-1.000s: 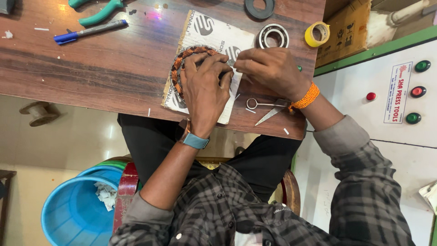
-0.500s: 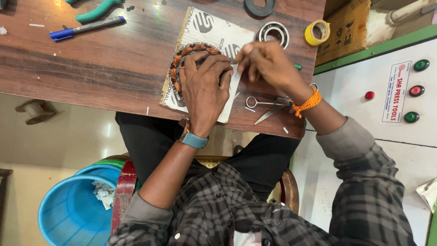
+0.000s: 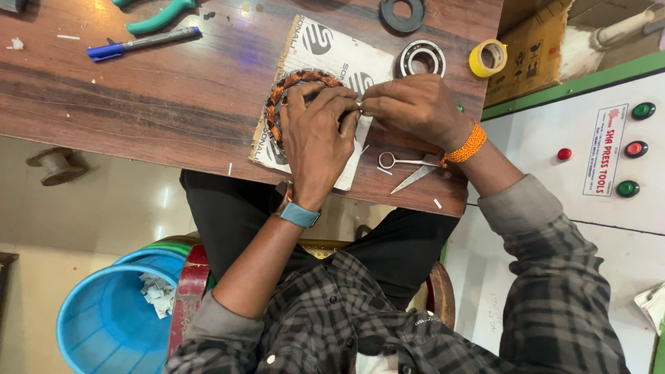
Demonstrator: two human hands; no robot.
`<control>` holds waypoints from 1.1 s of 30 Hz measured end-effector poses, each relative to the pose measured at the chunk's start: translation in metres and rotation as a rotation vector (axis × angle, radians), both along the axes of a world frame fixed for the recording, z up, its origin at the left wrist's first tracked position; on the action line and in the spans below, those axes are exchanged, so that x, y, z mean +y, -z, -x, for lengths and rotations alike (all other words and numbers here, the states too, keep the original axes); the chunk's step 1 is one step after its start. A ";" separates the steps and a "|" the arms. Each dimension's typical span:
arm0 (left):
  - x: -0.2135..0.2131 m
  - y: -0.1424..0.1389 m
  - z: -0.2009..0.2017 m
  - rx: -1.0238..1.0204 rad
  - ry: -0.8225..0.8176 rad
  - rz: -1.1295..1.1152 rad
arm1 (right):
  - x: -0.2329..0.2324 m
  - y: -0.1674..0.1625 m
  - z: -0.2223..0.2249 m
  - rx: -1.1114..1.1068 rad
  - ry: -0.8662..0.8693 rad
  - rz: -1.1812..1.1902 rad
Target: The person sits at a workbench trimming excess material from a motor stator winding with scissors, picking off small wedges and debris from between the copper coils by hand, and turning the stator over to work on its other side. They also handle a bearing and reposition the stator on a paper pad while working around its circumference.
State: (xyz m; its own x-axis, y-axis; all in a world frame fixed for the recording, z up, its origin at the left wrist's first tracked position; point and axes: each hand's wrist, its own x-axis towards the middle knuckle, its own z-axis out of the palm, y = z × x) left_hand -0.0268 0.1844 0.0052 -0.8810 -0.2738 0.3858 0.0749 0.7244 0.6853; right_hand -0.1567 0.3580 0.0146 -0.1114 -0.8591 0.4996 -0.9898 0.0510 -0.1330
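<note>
A round ring wound with copper-orange wire [image 3: 280, 97] lies on a white printed card [image 3: 325, 48] on the brown wooden table [image 3: 138, 97]. My left hand [image 3: 315, 142], with a blue watch at its wrist, covers most of the ring and grips it from above. My right hand [image 3: 415, 107], with an orange thread band at its wrist, meets the left fingertips at the ring's right edge. It pinches a small white strip [image 3: 359, 104] there. The ring's middle and right side are hidden under my fingers.
Small scissors [image 3: 409, 170] lie by my right wrist. A steel bearing [image 3: 420, 58], yellow tape roll [image 3: 487, 57], black ring [image 3: 402, 14], blue pen [image 3: 142, 43] and green-handled pliers [image 3: 159, 17] lie further back. A blue bucket [image 3: 104, 325] stands on the floor; a button panel [image 3: 627, 149] is at right.
My right hand's fingers have drawn together from lying spread on the card to a pinch at the left fingertips. The left hand stays on the ring.
</note>
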 end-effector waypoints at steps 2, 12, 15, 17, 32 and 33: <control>0.000 0.000 0.000 0.013 -0.003 0.000 | -0.002 0.007 -0.004 -0.268 0.076 -0.006; 0.000 0.002 0.000 0.023 -0.009 0.027 | -0.002 0.012 -0.008 -1.107 0.361 -0.042; -0.001 0.003 -0.001 0.032 -0.009 0.017 | 0.001 0.003 -0.011 -0.407 0.274 -0.016; -0.001 0.003 -0.001 0.037 -0.005 0.014 | 0.002 -0.002 -0.012 -0.072 0.173 -0.023; 0.000 0.004 0.000 0.016 -0.014 -0.007 | 0.005 0.002 0.004 0.200 -0.014 -0.050; 0.000 0.004 0.000 0.016 -0.017 -0.010 | 0.004 0.004 0.004 0.216 -0.024 -0.048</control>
State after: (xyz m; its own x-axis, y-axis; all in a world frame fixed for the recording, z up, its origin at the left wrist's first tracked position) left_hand -0.0270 0.1845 0.0013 -0.8698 -0.2927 0.3973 0.0738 0.7189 0.6911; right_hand -0.1611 0.3625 0.0109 0.0142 -0.8833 0.4686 -0.9960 0.0287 0.0843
